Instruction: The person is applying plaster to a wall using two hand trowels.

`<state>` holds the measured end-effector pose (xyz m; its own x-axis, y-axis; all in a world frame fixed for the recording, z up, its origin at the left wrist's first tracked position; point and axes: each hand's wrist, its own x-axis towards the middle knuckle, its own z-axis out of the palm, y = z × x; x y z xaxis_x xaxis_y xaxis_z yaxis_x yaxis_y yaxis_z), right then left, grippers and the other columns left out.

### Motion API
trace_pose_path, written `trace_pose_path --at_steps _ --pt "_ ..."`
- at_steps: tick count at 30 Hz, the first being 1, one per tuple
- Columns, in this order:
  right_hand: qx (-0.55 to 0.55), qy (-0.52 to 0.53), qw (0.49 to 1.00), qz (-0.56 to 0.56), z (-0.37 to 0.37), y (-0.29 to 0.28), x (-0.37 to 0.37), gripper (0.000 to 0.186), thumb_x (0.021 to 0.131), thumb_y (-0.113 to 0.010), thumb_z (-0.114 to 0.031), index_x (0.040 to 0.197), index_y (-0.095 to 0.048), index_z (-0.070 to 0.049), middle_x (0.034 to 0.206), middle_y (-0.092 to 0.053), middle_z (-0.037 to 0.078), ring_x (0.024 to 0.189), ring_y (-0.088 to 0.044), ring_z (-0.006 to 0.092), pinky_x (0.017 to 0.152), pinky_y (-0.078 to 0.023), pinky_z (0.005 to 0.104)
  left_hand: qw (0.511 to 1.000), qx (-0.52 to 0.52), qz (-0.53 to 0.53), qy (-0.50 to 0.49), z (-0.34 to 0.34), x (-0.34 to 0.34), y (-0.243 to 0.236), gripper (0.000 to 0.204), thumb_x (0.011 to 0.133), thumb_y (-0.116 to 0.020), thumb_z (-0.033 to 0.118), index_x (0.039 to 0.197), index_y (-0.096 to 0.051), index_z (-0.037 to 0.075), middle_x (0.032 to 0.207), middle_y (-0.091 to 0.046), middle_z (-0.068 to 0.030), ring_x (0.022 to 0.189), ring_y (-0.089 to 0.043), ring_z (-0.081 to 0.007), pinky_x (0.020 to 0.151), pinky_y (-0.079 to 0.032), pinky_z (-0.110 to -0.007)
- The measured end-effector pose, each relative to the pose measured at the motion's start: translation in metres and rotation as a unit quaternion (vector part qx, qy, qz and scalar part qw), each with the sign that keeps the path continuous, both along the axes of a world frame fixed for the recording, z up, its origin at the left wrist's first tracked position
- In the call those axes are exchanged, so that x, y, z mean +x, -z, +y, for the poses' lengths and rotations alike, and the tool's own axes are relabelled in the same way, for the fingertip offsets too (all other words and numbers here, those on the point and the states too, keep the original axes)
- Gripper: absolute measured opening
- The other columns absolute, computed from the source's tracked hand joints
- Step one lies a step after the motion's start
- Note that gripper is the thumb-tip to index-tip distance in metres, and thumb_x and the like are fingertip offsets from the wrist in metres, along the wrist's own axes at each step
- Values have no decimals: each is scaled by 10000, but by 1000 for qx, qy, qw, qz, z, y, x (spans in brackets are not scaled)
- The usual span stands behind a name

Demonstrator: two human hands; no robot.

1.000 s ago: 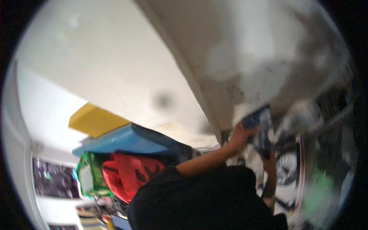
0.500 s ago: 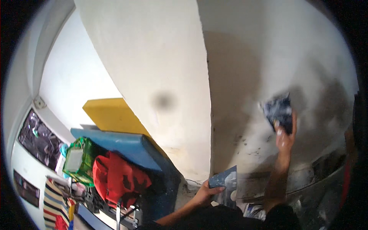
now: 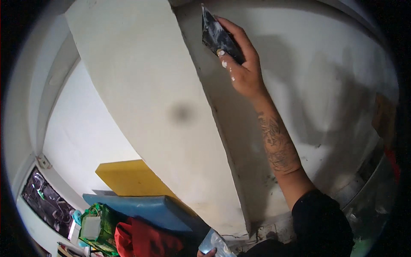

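Note:
My right hand, with white paste on its thumb and a tattooed forearm below, grips a dark putty knife smeared with white, raised high beside the rough vertical edge of the white pillar. The recessed wall behind it carries shadows and dark scuffs. Low at the bottom centre, my left hand, mostly out of frame, holds a flat metal plate with white paste on it.
A yellow board and a blue padded board lean at lower left, with a green bag and a red cloth bundle before them. A dark window is at far left.
My right hand with the putty knife has risen from the middle of the recessed wall to the top, near the pillar's edge. The plate has dropped toward the lower edge as the view shifted.

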<state>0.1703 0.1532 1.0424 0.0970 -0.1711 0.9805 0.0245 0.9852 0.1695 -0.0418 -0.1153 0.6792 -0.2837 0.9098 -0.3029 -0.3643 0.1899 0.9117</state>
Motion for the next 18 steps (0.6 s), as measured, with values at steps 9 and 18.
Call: trace_pose_path --at_steps 9,18 --pt "51 -13 998 -17 5 -34 -18 523 744 -393 108 1233 -408 -78 1189 -459 51 1067 -442 123 881 -351 234 994 -4 -46 -101 -22 -11 43 435 707 -600 43 1116 -460 -8 933 -556 -59 816 -547 -170 753 -421 -267" --pt "75 15 997 -25 33 -41 -26 620 683 -374 171 1246 -396 -86 1175 -453 70 1137 -409 184 945 -329 282 990 -18 -84 -112 -2 -24 180 353 746 -571 11 1087 -480 -2 900 -550 -34 793 -540 -135 715 -427 -229"
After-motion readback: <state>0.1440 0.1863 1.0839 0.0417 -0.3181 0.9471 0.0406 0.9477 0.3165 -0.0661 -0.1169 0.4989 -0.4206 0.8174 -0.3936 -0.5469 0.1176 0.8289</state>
